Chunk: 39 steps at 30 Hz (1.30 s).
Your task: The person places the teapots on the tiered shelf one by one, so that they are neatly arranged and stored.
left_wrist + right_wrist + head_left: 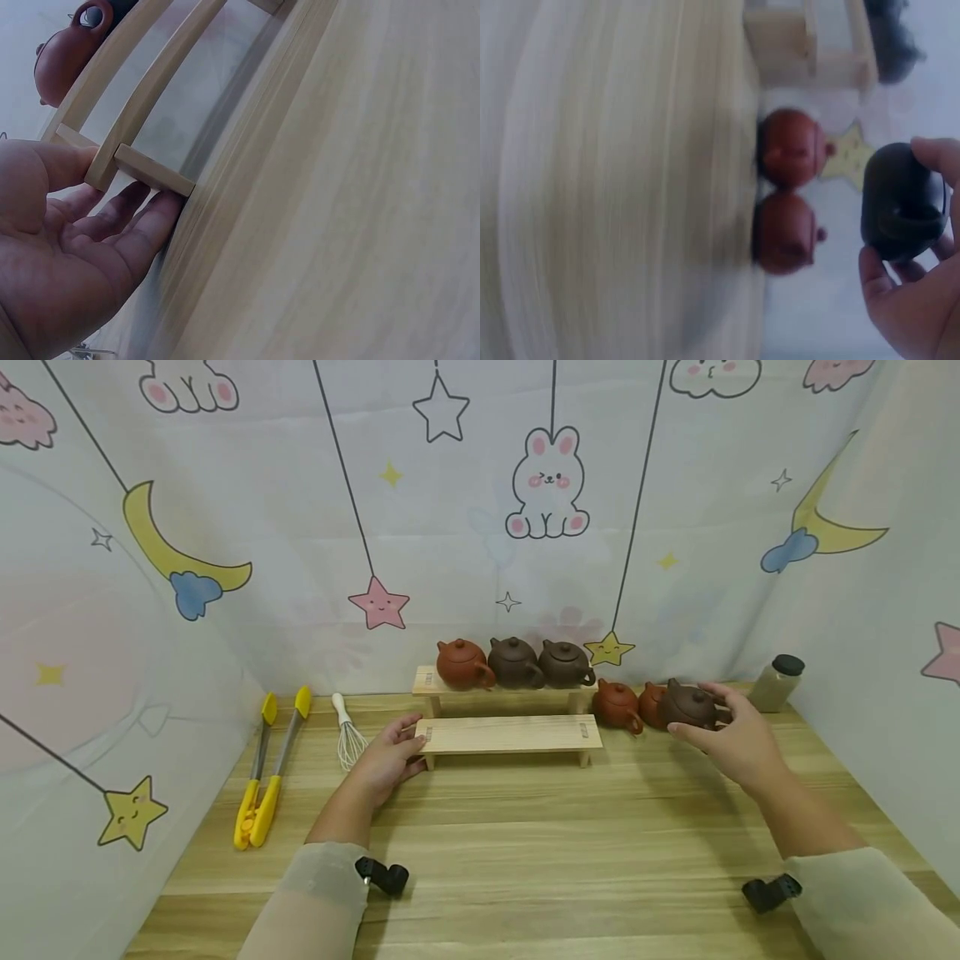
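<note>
Brown teapot (pixel 687 708) pinched by right hand (pixel 741 742); wooden shelf (pixel 510 733) pinched by left hand (pixel 381 762); marks (pixel 584 731) illegible

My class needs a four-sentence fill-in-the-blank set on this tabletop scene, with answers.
The upper shelf bears exactly ____ teapots.
A dark teapot is held in the person's ____ grip.
Of the two shelves, the left grip touches the ____ one.
In the head view, the tongs lie to the ____ of the whisk.

Missing words: three; right; lower; left.

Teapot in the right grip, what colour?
Dark brown. The held teapot shows best in the head view; the right wrist view is blurrier.
</note>
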Each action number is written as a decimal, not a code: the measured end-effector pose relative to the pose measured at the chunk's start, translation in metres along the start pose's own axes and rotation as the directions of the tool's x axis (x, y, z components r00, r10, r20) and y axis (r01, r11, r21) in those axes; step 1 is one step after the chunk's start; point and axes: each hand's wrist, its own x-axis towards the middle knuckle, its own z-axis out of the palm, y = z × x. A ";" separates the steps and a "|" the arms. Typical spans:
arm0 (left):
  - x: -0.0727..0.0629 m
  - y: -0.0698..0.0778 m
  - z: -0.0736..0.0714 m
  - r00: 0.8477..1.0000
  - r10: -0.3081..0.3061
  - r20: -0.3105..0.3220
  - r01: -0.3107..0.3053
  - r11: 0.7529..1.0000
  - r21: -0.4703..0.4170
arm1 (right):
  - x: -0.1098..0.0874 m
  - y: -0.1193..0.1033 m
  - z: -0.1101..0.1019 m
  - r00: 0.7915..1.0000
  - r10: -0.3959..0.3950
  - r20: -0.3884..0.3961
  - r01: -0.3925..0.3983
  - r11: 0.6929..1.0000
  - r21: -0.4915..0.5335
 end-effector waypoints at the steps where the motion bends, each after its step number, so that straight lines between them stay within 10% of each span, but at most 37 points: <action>1: 0.000 0.000 0.000 1.000 -0.001 -0.001 0.001 1.000 -0.001 | -0.003 -0.004 0.004 1.000 -0.005 0.010 0.005 1.000 0.018; 22: 0.001 -0.004 0.000 1.000 -0.007 -0.002 0.007 1.000 -0.010 | -0.033 -0.077 0.117 0.969 -0.145 0.199 0.108 0.976 0.188; 39: 0.002 -0.001 -0.001 1.000 -0.009 -0.008 0.009 1.000 -0.010 | -0.003 -0.136 0.195 0.954 -0.172 0.245 0.123 0.971 0.203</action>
